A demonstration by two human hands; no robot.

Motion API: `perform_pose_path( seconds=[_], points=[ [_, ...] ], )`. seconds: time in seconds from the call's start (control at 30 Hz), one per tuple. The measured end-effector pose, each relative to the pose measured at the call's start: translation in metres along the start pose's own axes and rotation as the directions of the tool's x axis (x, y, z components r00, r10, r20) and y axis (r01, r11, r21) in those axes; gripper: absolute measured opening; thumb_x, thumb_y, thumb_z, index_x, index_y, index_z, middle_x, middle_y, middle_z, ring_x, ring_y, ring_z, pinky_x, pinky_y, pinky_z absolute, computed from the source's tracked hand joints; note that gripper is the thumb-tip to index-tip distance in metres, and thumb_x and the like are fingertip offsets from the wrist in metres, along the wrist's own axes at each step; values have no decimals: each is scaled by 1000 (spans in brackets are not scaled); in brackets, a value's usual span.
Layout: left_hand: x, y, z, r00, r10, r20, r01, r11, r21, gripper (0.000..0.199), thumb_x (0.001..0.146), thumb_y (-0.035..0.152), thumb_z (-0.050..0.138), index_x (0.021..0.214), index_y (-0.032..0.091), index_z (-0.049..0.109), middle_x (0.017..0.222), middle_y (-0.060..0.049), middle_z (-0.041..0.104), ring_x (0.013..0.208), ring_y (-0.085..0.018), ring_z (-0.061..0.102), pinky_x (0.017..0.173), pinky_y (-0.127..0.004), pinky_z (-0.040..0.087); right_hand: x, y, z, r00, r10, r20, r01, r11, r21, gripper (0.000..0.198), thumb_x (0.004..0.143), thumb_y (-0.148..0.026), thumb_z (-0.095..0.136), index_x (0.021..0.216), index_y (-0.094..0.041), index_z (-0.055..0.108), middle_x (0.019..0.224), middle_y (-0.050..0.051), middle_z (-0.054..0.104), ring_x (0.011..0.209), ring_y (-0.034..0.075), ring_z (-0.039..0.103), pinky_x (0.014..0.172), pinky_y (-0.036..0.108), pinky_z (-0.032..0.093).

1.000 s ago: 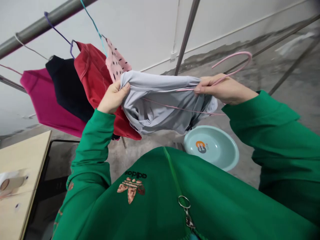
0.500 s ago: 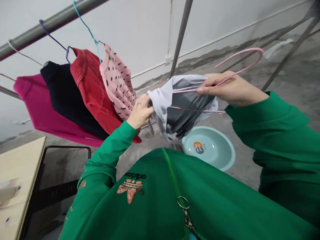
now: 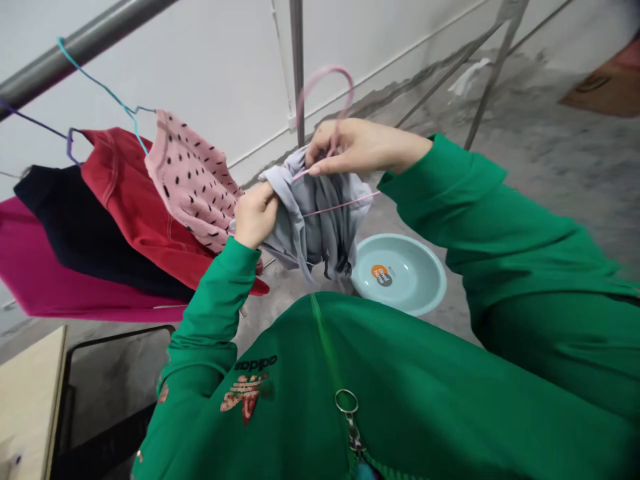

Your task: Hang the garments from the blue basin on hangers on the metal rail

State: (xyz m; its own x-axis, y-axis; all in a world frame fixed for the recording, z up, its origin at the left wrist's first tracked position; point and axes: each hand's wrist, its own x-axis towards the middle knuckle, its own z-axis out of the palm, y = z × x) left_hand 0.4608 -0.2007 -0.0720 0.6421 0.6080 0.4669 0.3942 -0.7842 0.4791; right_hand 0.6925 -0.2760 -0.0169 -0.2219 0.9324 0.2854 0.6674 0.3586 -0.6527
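Clutching a grey garment (image 3: 320, 233) in my left hand (image 3: 256, 212), rest sags below my right hand (image 3: 360, 145), pinched on pink hanger (image 3: 343, 204).

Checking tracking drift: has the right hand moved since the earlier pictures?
Yes: the right hand has shifted left in view, judged against the basin, and nearer the pole.

Jacket (image 3: 390, 380) "adidas", basin (image 3: 417, 280) seemingly "good home"
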Motion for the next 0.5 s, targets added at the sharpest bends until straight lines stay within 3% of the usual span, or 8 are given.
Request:
perform_pose_path(
  seconds=[0.07, 0.1, 0.2, 0.23, 0.27, 0.37, 0.43, 0.5],
  points=[
    [7, -3, -8, 998, -30, -63, 23, 993, -119, 22, 85, 22, 48, 95, 19, 68, 95, -4, 71, 100, -22, 66, 93, -40, 51, -12, -4, -7, 969, -66, -239, 36, 991, -128, 46, 82, -54, 64, 106, -14, 61, 116, 8, 53, 117, 26, 49, 107, 40, 36],
    [10, -5, -12, 995, -48, -86, 33, 985, -166, 22, 85, 24, 49, 97, 19, 67, 96, -3, 71, 102, -22, 65, 96, -39, 51, -22, -5, -7, 905, -88, -417, 4, 980, -199, 50, 85, -58, 57, 111, -15, 59, 119, 8, 50, 121, 27, 47, 109, 40, 34],
    [17, -7, -22, 989, -99, -107, 70, 967, -246, 25, 85, 32, 53, 102, 19, 67, 98, -3, 71, 107, -20, 64, 100, -38, 49, -64, 7, 12, 533, -107, -840, -212, 944, -255, 45, 90, -63, 38, 101, -23, 56, 103, 7, 55, 114, 27, 52, 104, 43, 37],
    [18, -6, -25, 988, -113, -102, 84, 963, -258, 27, 85, 35, 54, 103, 19, 66, 100, -3, 71, 109, -20, 63, 101, -38, 49, -77, 17, 26, 472, -88, -877, -241, 944, -224, 42, 91, -62, 33, 89, -25, 54, 94, 7, 57, 107, 27, 55, 101, 45, 39],
    [19, -5, -28, 988, -122, -93, 94, 960, -265, 29, 85, 38, 55, 105, 19, 66, 101, -3, 71, 111, -21, 62, 102, -38, 48, -89, 29, 44, 503, -1, -865, -264, 952, -155, 41, 91, -61, 32, 82, -26, 51, 87, 8, 57, 101, 27, 56, 97, 46, 41],
    [18, 0, -36, 989, -125, -75, 101, 957, -273, 32, 84, 43, 59, 106, 20, 65, 102, -4, 71, 110, -21, 63, 103, -38, 49, -105, 69, 110, 839, 360, -408, -335, 933, 133, 33, 87, -59, 42, 84, -29, 55, 95, 9, 62, 97, 28, 55, 95, 45, 42],
    [16, 5, -43, 991, -108, -82, 80, 954, -289, 28, 84, 42, 62, 103, 23, 67, 100, -1, 72, 104, -19, 65, 100, -38, 51, -100, 91, 157, 883, 459, -96, -422, 867, 265, 31, 84, -53, 50, 87, -23, 59, 96, 12, 64, 94, 28, 56, 93, 45, 43],
    [14, 11, -50, 992, -82, -93, 49, 949, -313, 22, 83, 39, 67, 100, 25, 68, 99, 1, 73, 98, -17, 66, 97, -37, 53, -87, 104, 200, 884, 465, 45, -452, 829, 329, 33, 80, -49, 59, 90, -17, 61, 91, 13, 66, 87, 27, 59, 88, 45, 47]
  ],
)
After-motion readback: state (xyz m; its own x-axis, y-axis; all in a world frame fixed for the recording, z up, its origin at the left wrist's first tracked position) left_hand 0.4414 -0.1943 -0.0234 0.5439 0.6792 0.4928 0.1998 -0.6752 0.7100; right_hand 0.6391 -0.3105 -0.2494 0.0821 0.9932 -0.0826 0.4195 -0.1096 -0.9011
